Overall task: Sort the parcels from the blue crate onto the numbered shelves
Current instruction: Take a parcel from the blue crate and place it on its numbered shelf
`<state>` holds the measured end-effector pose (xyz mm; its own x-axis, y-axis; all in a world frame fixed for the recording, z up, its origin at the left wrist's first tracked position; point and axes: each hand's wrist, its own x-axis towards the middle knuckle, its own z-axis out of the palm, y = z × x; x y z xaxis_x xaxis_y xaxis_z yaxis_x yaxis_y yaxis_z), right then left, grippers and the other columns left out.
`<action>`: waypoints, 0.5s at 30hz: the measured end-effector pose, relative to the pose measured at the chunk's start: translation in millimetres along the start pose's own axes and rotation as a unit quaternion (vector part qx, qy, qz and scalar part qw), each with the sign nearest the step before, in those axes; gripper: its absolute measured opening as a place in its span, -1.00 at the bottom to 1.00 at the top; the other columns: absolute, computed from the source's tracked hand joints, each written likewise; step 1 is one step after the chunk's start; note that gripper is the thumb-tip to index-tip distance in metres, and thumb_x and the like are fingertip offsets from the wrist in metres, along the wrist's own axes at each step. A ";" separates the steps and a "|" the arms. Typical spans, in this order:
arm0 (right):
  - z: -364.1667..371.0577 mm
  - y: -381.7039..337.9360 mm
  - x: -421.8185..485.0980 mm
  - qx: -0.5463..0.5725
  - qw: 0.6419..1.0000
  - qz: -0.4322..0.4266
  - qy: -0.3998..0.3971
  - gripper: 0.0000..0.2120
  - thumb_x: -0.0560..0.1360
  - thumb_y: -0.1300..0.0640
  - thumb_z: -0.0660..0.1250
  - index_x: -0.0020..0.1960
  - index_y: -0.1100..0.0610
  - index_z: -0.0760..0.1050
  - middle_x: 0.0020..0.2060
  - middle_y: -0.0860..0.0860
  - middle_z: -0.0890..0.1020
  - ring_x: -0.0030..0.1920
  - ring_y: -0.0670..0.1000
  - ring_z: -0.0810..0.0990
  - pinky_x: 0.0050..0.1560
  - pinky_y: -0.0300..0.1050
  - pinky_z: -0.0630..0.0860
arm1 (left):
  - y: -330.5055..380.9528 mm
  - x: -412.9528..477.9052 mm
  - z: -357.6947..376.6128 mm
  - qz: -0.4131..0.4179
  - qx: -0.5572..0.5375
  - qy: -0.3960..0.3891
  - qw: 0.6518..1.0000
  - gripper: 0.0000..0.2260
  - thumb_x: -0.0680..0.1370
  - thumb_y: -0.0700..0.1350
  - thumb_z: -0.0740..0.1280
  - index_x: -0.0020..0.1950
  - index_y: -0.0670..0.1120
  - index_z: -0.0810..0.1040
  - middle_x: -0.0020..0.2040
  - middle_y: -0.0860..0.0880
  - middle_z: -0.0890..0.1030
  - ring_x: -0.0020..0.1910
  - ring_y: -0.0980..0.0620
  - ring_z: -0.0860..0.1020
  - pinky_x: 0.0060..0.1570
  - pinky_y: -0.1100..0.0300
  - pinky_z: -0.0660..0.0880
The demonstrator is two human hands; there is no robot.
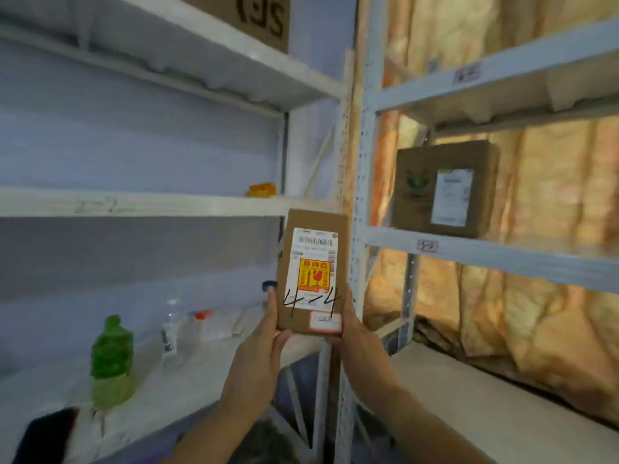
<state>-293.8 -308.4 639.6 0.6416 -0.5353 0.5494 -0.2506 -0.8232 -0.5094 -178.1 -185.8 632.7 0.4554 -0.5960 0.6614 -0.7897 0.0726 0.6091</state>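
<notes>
I hold a small brown cardboard parcel (311,236) upright in front of me, at the corner where two white shelf units meet. Its white label carries a yellow and red fragile sticker and the handwritten mark "4-4". My left hand (264,343) grips its lower left edge, and my right hand (355,329) grips its lower right edge. The left shelf unit (140,204) and the right shelf unit (502,254) have small number tags on their front edges; the tags are too blurred to read. The blue crate is not in view.
A larger brown box (445,189) with a label stands on the right unit's middle shelf. A green bottle (112,360), a clear bottle (170,329) and small items sit on the lower left shelf. A cardboard box (261,15) sits on top. A small orange item (261,190) lies on the left middle shelf.
</notes>
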 end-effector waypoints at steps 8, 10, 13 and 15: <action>-199.5 -61.2 32.6 -0.140 0.967 -0.109 0.185 -0.14 0.58 0.25 0.19 0.42 -0.31 -0.40 0.46 -0.13 0.31 0.23 -0.09 0.53 0.18 -0.14 0.52 | 170.8 104.1 -27.0 0.200 -0.004 0.115 0.973 -0.47 0.54 0.10 0.14 0.45 0.25 -0.03 0.13 0.06 0.61 0.05 0.20 0.53 0.11 0.26 0.47; -239.8 -69.5 29.2 -0.159 0.953 -0.118 0.231 -0.17 0.57 0.31 0.19 0.47 -0.23 -0.30 0.46 -0.12 0.30 0.21 -0.07 0.55 0.15 -0.14 0.54 | 208.9 120.9 -25.3 0.245 0.022 0.146 0.958 -0.44 0.53 0.13 0.11 0.49 0.13 0.00 0.17 0.03 0.59 0.12 0.13 0.49 0.10 0.25 0.41; -293.9 -79.0 13.6 -0.149 0.933 -0.145 0.295 -0.26 0.58 0.32 0.20 0.51 -0.17 -0.14 0.49 -0.12 0.25 0.26 -0.04 0.52 0.17 -0.07 0.54 | 261.8 132.1 -13.4 0.274 -0.026 0.137 0.952 -0.46 0.55 0.11 0.14 0.47 0.19 -0.03 0.24 0.03 0.53 0.17 0.06 0.50 0.17 0.20 0.42; -327.1 -81.1 0.3 -0.171 0.920 -0.149 0.319 -0.29 0.58 0.28 0.22 0.50 -0.13 -0.11 0.50 -0.09 0.24 0.29 0.05 0.51 0.21 0.07 0.52 | 292.0 134.4 -1.2 0.293 -0.057 0.133 0.945 -0.46 0.59 0.02 0.20 0.48 0.17 -0.02 0.27 0.02 0.53 0.18 0.05 0.51 0.19 0.18 0.46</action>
<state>-510.3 -303.6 897.7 0.1896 -0.1880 0.9637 -0.4155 -0.9047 -0.0948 -347.0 -243.7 900.1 0.0517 -0.2061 0.9772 -0.8957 0.4231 0.1367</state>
